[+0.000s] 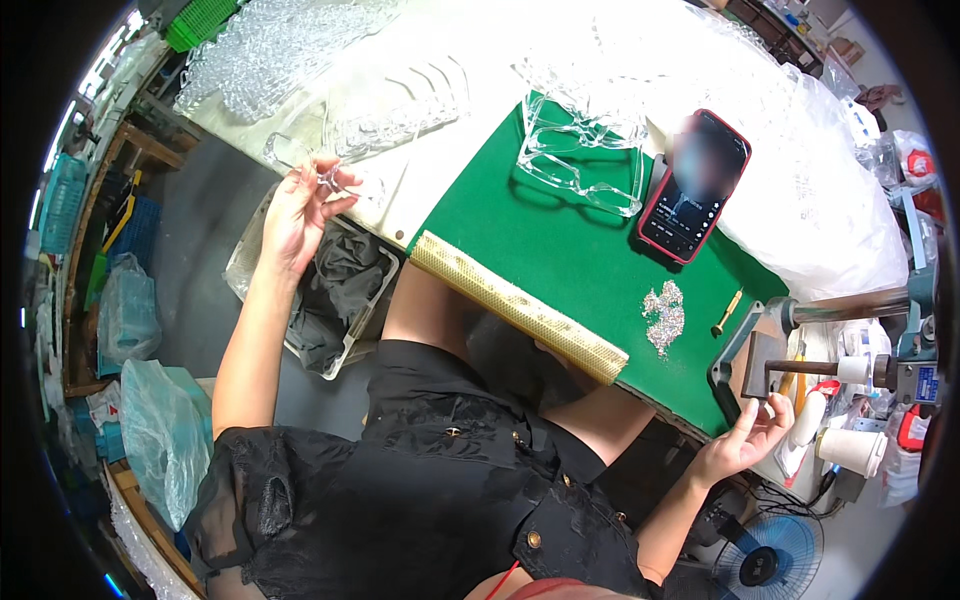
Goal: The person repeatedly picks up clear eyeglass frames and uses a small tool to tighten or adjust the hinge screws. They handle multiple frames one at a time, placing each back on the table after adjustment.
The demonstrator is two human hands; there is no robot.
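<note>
My left hand (300, 212) is raised over the table's left part, its fingers closed around the bridge of a clear plastic eyeglass frame (280, 150). At the right, my right hand (745, 440) has its thumb and fingertips bent together just below the dark block (765, 362) of a bench press (850, 372). Anything small between those fingertips is too tiny to make out. More clear eyeglass frames (585, 185) stand stacked on the green mat (480, 195). A heap of small shiny metal parts (663, 318) lies on the mat, nearer the press.
A phone in a red case (695, 190) leans behind the mat. A gold perforated roll (520, 308) edges its front. Many clear frames (280, 60) pile at the far left. A brass-coloured tool (728, 312), a white cup (850, 450) and a blue fan (770, 560) are at right.
</note>
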